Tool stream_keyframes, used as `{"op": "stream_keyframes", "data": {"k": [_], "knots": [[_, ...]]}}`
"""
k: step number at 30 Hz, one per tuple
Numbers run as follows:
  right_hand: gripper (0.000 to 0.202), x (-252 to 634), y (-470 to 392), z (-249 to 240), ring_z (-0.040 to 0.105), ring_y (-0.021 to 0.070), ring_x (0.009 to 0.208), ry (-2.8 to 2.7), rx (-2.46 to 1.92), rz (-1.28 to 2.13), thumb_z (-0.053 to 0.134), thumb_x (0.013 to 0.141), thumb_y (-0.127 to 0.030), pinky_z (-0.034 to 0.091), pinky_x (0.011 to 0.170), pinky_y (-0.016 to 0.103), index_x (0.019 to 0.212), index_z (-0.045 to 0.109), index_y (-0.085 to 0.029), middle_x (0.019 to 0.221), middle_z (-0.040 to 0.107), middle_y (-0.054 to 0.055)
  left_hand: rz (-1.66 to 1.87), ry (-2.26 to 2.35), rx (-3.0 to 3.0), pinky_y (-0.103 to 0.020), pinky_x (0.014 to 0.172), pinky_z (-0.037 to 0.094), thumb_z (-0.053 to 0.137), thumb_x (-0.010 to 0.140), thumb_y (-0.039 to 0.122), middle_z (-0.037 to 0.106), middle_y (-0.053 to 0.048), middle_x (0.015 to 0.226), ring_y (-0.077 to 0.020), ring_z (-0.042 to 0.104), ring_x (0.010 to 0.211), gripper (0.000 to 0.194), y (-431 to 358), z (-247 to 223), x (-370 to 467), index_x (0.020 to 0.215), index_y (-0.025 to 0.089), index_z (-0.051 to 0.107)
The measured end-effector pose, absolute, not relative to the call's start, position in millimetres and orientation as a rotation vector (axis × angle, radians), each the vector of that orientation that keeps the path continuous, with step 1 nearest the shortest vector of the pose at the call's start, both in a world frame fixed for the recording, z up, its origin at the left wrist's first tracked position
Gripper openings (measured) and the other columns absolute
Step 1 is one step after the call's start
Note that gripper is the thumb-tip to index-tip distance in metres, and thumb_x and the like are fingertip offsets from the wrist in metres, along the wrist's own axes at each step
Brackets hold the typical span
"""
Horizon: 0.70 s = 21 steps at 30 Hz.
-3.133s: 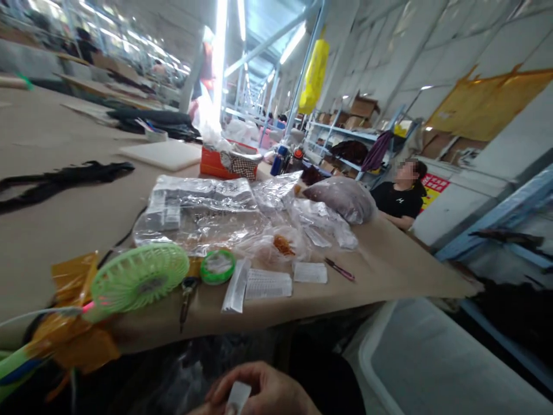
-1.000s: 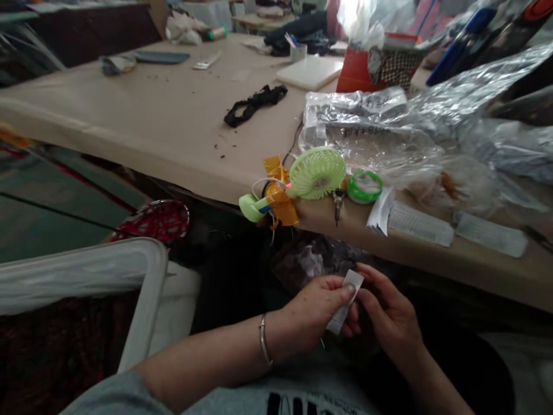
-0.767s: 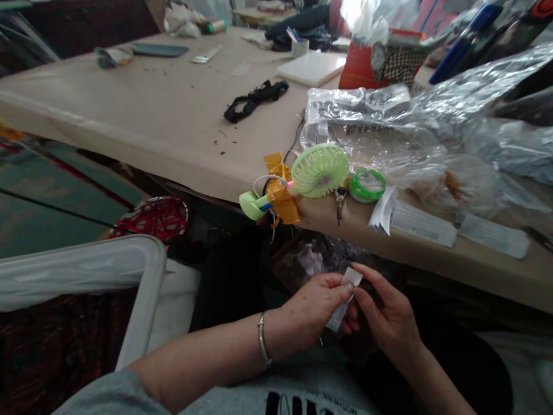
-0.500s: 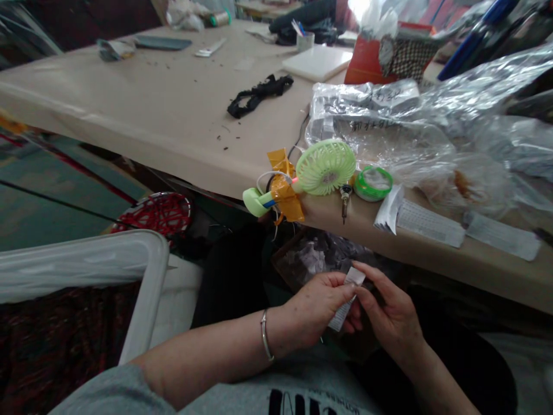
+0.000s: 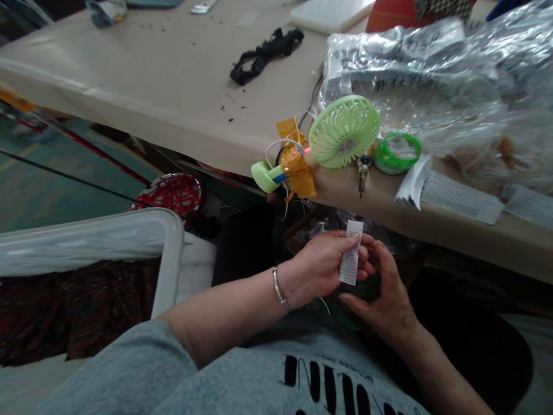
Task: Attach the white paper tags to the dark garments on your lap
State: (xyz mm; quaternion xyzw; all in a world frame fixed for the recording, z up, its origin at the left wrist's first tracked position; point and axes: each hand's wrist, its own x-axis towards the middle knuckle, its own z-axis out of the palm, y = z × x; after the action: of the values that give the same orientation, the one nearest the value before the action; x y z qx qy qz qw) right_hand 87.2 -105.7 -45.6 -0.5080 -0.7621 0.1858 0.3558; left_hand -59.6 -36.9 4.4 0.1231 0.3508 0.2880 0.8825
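The left hand (image 5: pixel 324 265) is turned partly palm-up, with the forearm angled inward from the person's left and a bracelet (image 5: pixel 279 288) at the wrist. Its thumb lies flat across the printed face of the label (image 5: pixel 349 266), pinching it against the curled fingers beneath. The label is off the tabletop (image 5: pixel 173 86), on the person's side of the near edge, with its long axis pointing roughly toward that edge.

The right hand (image 5: pixel 367 275) approaches from the opposite side, forearm angled inward. Its thumb and fingers form a wide, unclosed curve with nothing clasped between them. The fingers bend toward the left fingertips; contact between them cannot be told. The thumb is set apart from the fingers, near the label's lower end.

Along the tabletop's near edge, left to right, are the fan (image 5: pixel 344 132), the green ring (image 5: pixel 398 153) and the slips (image 5: pixel 462 196). The plastic bag (image 5: pixel 401 69) lies behind them, farther from this edge.
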Motion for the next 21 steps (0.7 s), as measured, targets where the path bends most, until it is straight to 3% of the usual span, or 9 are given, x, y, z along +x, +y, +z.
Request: {"op": "stream_keyframes", "data": {"k": [12,17,19,21], "knots": [[0.085,83.6,-109.2,-50.5,0.054,0.0273,0.123,-1.918,-1.355,0.418,0.066,0.078,-0.026,0.053,0.095,0.043,0.149,0.018,-0.020,0.136,0.051,0.014,0.622,0.820,0.313,-0.022,0.049,0.045,0.046,0.089,0.022,0.055,0.000,0.061,-0.0101,0.055,0.047,0.017,-48.2,-0.6,-49.9,0.080,0.013,0.057],[0.084,88.6,-113.5,-56.0,0.056,0.0278,0.121,-1.875,-1.350,0.476,0.065,0.079,-0.034,0.053,0.094,0.042,0.149,0.020,-0.020,0.135,0.053,0.014,0.648,0.815,0.337,-0.022,0.048,0.042,0.053,0.085,0.029,0.054,0.001,0.060,-0.0108,0.055,0.049,0.018,-51.3,0.9,-51.0,0.085,0.013,0.059],[0.076,92.4,-110.5,-52.3,0.057,0.0281,0.120,-1.772,-1.347,0.532,0.061,0.082,-0.039,0.052,0.095,0.044,0.147,0.027,-0.021,0.133,0.055,0.013,0.667,0.805,0.387,-0.021,0.049,0.042,0.056,0.083,0.034,0.054,0.002,0.060,-0.0099,0.054,0.049,0.022,-53.6,2.2,-52.3,0.090,0.013,0.060],[0.056,94.8,-102.5,-43.7,0.062,0.0255,0.111,-1.593,-1.391,0.652,0.058,0.085,-0.040,0.054,0.090,0.040,0.137,0.043,-0.023,0.124,0.062,0.011,0.681,0.812,0.435,-0.021,0.049,0.041,0.058,0.082,0.036,0.054,0.002,0.060,-0.0093,0.053,0.050,0.025,-56.1,3.6,-53.1,0.091,0.013,0.060]]}}
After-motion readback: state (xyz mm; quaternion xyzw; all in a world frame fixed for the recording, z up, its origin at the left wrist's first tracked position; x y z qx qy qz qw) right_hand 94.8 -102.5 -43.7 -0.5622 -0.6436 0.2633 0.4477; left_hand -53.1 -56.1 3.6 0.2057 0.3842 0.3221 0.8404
